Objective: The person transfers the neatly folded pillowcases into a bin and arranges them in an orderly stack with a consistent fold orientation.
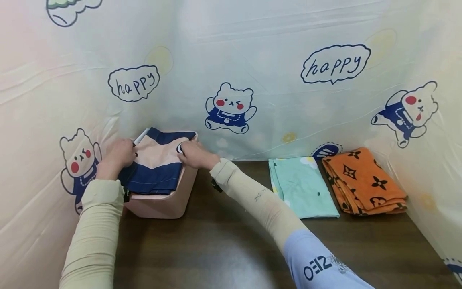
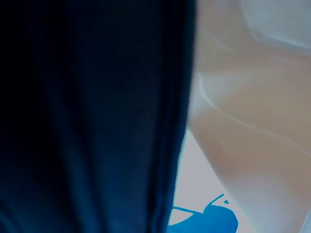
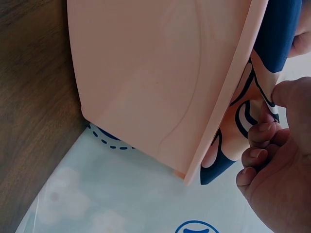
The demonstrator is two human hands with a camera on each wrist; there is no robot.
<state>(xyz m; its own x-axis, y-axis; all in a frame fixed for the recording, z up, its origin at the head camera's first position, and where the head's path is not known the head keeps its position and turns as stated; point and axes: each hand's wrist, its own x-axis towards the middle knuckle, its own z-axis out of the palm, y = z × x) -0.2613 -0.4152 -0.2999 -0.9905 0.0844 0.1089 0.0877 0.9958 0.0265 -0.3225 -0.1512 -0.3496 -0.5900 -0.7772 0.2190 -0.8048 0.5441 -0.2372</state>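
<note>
A folded navy-and-peach cloth (image 1: 159,154) lies over the top of a pink plastic bin (image 1: 169,206), hiding the opening. My right hand (image 1: 196,154) pinches the cloth's right edge. In the right wrist view, the thumb and curled fingers of the right hand (image 3: 277,150) hold that edge just above the bin's rim (image 3: 226,102). On the opposite side, my left hand (image 1: 120,156) grips the cloth's left edge, its fingertips partly hidden. Dark navy fabric (image 2: 97,116) fills much of the left wrist view, where the left hand does not show.
A folded mint-green cloth (image 1: 304,188) and a folded orange cloth (image 1: 364,180) with dark flower shapes lie side by side at the right on the brown wooden tabletop (image 1: 216,249). Pale sheeting (image 1: 274,60) with printed bears hangs behind and at both sides, close to the bin.
</note>
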